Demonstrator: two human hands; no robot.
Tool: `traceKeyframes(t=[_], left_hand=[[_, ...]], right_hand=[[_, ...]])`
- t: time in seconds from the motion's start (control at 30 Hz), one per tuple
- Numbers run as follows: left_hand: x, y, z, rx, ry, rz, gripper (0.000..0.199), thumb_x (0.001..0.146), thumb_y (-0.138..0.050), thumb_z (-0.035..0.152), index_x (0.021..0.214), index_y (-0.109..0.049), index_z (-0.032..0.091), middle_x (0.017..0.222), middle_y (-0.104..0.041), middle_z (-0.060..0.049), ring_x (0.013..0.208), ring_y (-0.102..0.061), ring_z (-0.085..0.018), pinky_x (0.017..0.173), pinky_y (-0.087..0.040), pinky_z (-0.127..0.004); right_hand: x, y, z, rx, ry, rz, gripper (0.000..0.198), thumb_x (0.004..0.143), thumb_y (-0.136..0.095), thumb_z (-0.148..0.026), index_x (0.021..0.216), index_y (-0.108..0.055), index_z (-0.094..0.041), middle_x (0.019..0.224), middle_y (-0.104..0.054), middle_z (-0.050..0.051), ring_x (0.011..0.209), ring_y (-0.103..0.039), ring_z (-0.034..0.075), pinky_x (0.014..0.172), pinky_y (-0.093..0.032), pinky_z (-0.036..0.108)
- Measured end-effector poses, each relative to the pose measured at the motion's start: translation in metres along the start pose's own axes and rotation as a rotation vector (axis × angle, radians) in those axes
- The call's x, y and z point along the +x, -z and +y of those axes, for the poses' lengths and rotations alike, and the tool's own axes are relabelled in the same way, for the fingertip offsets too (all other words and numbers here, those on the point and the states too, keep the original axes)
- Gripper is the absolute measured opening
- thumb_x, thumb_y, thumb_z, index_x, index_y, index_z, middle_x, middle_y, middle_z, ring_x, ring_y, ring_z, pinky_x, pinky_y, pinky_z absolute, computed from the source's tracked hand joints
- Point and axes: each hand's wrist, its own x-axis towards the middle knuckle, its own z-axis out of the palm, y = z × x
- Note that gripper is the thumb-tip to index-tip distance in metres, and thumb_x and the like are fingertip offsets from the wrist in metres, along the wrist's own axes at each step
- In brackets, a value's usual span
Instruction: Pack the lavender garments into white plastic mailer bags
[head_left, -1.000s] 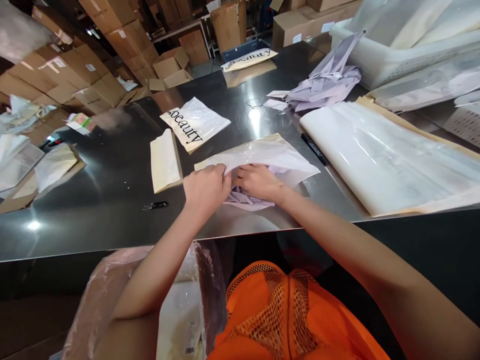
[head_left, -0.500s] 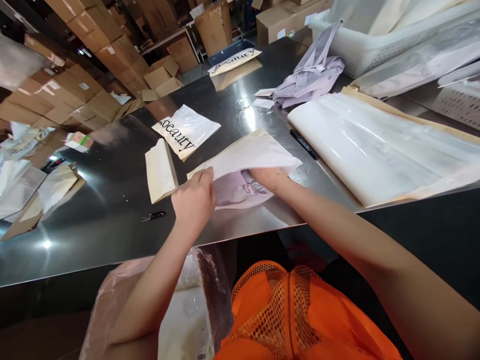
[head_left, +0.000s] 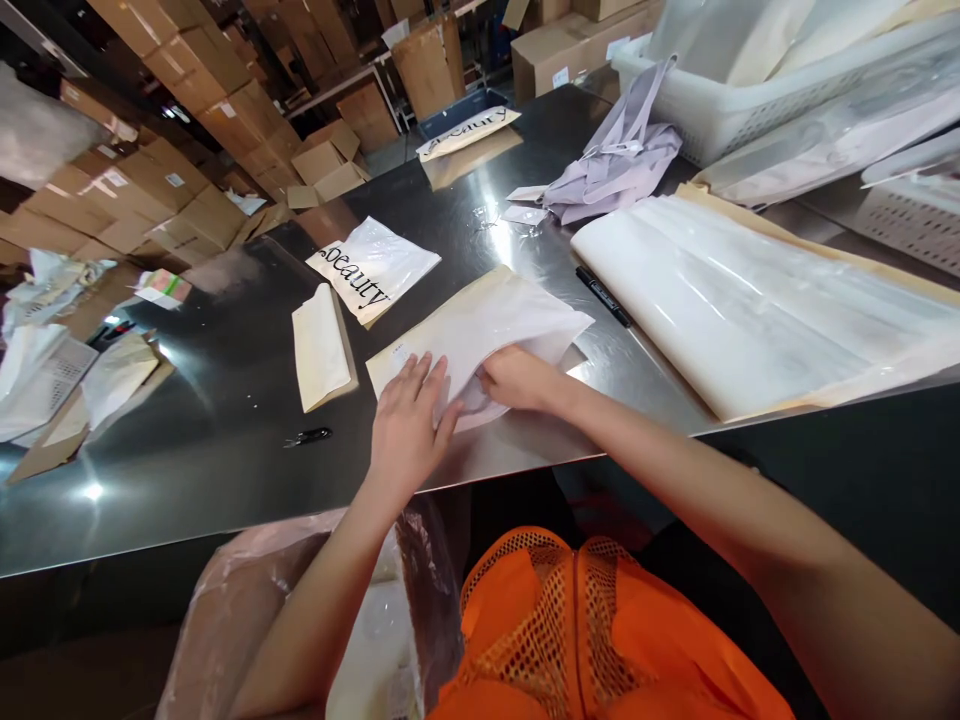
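Bag: translucent white plastic bag [head_left: 491, 320] lies flat on the steel surface [head_left: 225, 420], near edge.
Left hand [head_left: 409, 425]: grip apart, palm flat on bag.
Right hand [head_left: 517, 380]: fingers inside bag's mouth; grip unclear.
Marker: black pen [head_left: 604, 296], right of bag.

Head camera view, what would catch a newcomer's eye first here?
Both hands meet at a frosted plastic bag near the front edge of the shiny steel table: the left hand lies flat on it, and the right hand is tucked into its opening. A packed bag printed "beauty" lies behind, and a thick stack of bags lies to the right.
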Motion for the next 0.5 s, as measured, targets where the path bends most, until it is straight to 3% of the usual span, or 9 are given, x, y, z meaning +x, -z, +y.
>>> traceKeyframes(t=[0.07, 0.13, 0.17, 0.23, 0.3, 0.37, 0.43, 0.5], left_hand=[[-0.024, -0.003, -0.010, -0.097, 0.171, 0.127, 0.049, 0.092, -0.053, 0.044, 0.131, -0.053, 0.014, 0.137, -0.056, -0.019, 0.133, -0.047, -0.032, 0.107, -0.041, -0.045], [-0.053, -0.008, -0.021, -0.254, 0.549, 0.174, 0.048, 0.087, -0.057, 0.054, 0.115, -0.058, 0.015, 0.115, -0.065, -0.016, 0.108, -0.063, -0.030, 0.090, -0.052, -0.041], [-0.067, -0.010, -0.026, -0.398, 0.754, 0.130, 0.048, 0.085, -0.057, 0.059, 0.106, -0.059, 0.016, 0.099, -0.067, -0.013, 0.089, -0.067, -0.026, 0.074, -0.054, -0.037], [-0.088, -0.015, -0.034, -0.778, 1.068, -0.035, 0.054, 0.078, -0.058, 0.069, 0.092, -0.059, 0.016, 0.075, -0.065, -0.006, 0.061, -0.063, -0.020, 0.049, -0.047, -0.028], [-0.098, -0.018, -0.036, -1.119, 1.208, -0.153, 0.059, 0.071, -0.063, 0.072, 0.086, -0.059, 0.015, 0.067, -0.064, -0.005, 0.051, -0.061, -0.018, 0.039, -0.038, -0.023], [-0.094, -0.015, -0.032, -1.307, 1.254, -0.166, 0.059, 0.062, -0.075, 0.067, 0.083, -0.059, 0.014, 0.068, -0.067, -0.007, 0.050, -0.062, -0.018, 0.035, -0.034, -0.020], [-0.084, -0.011, -0.024, -1.415, 1.252, -0.165, 0.055, 0.053, -0.084, 0.057, 0.076, -0.058, 0.014, 0.065, -0.068, -0.007, 0.047, -0.061, -0.016, 0.033, -0.031, -0.018], [-0.074, -0.008, -0.014, -1.522, 1.239, -0.180, 0.050, 0.049, -0.087, 0.048, 0.070, -0.058, 0.013, 0.057, -0.063, -0.003, 0.041, -0.057, -0.013, 0.031, -0.026, -0.016]], right_hand=[[-0.039, -0.003, -0.009, 0.141, 0.030, 0.212, 0.037, 0.084, -0.047, -0.009, 0.114, -0.068, -0.013, 0.127, -0.065, 0.011, 0.119, -0.059, 0.023, 0.103, -0.046, 0.035], [-0.076, -0.003, -0.010, 0.306, -0.160, 0.417, 0.030, 0.087, -0.046, -0.016, 0.102, -0.071, -0.017, 0.112, -0.070, 0.009, 0.101, -0.066, 0.021, 0.089, -0.053, 0.034], [-0.090, -0.001, -0.007, 0.356, -0.308, 0.473, 0.026, 0.089, -0.047, -0.023, 0.096, -0.071, -0.018, 0.102, -0.072, 0.008, 0.087, -0.068, 0.020, 0.079, -0.054, 0.032], [-0.104, 0.009, 0.007, 0.372, -0.588, 0.515, 0.028, 0.091, -0.048, -0.037, 0.088, -0.069, -0.019, 0.083, -0.072, 0.007, 0.069, -0.067, 0.020, 0.067, -0.052, 0.030], [-0.104, 0.025, 0.027, 0.295, -0.777, 0.512, 0.038, 0.093, -0.044, -0.047, 0.085, -0.067, -0.019, 0.076, -0.071, 0.008, 0.070, -0.067, 0.023, 0.068, -0.049, 0.032], [-0.095, 0.042, 0.045, 0.207, -0.889, 0.422, 0.047, 0.095, -0.039, -0.052, 0.078, -0.066, -0.018, 0.069, -0.069, 0.011, 0.074, -0.067, 0.027, 0.070, -0.047, 0.035], [-0.087, 0.048, 0.047, 0.227, -0.909, 0.258, 0.054, 0.094, -0.038, -0.057, 0.065, -0.064, -0.019, 0.059, -0.065, 0.012, 0.068, -0.066, 0.027, 0.068, -0.046, 0.036], [-0.083, 0.037, 0.028, 0.444, -0.860, 0.059, 0.062, 0.092, -0.037, -0.064, 0.057, -0.061, -0.019, 0.052, -0.061, 0.009, 0.054, -0.063, 0.023, 0.060, -0.045, 0.033]])
